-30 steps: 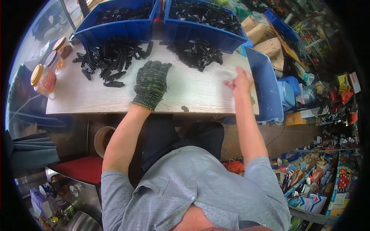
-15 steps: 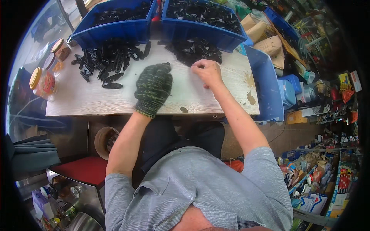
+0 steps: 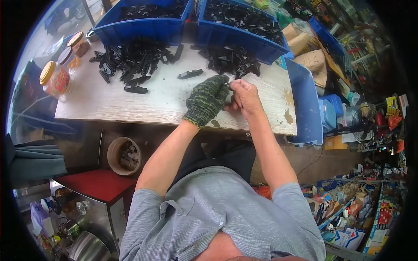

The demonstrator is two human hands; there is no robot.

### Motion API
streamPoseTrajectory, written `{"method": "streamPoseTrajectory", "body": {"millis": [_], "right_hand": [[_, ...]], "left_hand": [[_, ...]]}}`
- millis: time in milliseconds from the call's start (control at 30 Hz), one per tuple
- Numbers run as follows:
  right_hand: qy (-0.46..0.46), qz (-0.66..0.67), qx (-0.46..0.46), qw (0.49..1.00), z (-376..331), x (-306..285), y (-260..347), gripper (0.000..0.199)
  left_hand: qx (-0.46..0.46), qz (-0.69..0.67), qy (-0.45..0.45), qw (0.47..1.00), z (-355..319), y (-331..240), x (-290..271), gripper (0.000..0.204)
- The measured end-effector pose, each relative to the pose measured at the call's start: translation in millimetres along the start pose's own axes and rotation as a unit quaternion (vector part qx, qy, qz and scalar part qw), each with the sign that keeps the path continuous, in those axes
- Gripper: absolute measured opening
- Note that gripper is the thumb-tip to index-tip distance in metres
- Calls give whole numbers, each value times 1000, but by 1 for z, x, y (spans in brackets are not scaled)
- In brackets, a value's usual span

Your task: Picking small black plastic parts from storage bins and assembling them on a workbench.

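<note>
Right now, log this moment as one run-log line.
left hand: gloved, meets right hand | between fingers: small black part | loose black part on table | blue bins behind

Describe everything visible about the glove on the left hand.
The glove is a knitted work glove in mottled dark green and black yarn, with a ribbed cuff ending at the wrist. It covers the whole left hand, back upward, fingers curled toward the bare right hand. It rests over the pale wooden tabletop, near the front edge.
</note>
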State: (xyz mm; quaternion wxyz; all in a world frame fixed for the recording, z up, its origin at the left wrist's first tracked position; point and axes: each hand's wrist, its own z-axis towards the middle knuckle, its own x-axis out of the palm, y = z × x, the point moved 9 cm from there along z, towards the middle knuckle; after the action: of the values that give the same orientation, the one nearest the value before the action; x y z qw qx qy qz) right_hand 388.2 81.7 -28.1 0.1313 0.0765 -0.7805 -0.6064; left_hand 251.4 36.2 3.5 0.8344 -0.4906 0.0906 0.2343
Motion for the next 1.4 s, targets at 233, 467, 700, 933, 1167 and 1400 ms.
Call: {"method": "streamPoseTrajectory", "body": {"millis": [233,467,700,933,1167,1400], "right_hand": [[-39,-56,-16,998,-8,14,7,20],[9,-68,-51,996,-6,26,3,26],[-31,-17,-63,997,-10,27,0,29],[-67,54,-94,992,-9,14,2,30],[-76,68,-100,990,-11,13,4,34],[-82,53,-100,990,-13,14,2,30]], "left_hand": [[-76,-81,-7,994,-1,20,-1,29],[-163,-207,-5,965,-4,47,2,30],[6,419,-125,899,8,0,-80,25],[-83,305,76,946,9,12,-55,22],[10,42,30,999,-16,-2,-32,23],[-45,-35,30,998,-13,6,-16,30]]}}
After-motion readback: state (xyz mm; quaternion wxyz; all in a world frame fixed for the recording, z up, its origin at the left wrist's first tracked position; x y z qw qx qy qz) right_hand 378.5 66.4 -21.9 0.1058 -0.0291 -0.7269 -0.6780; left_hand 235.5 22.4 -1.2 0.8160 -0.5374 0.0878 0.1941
